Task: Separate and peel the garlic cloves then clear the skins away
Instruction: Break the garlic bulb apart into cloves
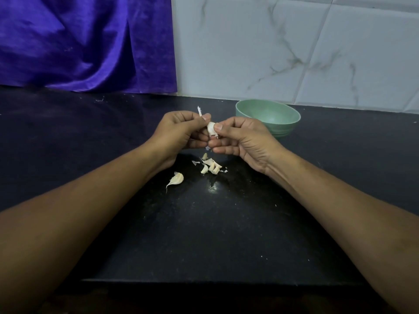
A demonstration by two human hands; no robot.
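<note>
Both hands meet above the black counter (pixel 204 234) around one garlic clove (pixel 211 128). My left hand (pixel 181 130) pinches it from the left, and a strip of white skin (pixel 199 111) sticks up past its fingers. My right hand (pixel 238 137) pinches the clove from the right with thumb and curled fingers. Below the hands lies a small pile of cloves and skin bits (pixel 210 166). A single unpeeled clove (pixel 176 179) lies apart to the pile's left.
A green bowl (pixel 268 115) stands on the counter just behind my right hand, near the marbled tile wall (pixel 294 48). A purple cloth (pixel 86 41) hangs at the back left. The counter's front edge runs across the lower part of the view.
</note>
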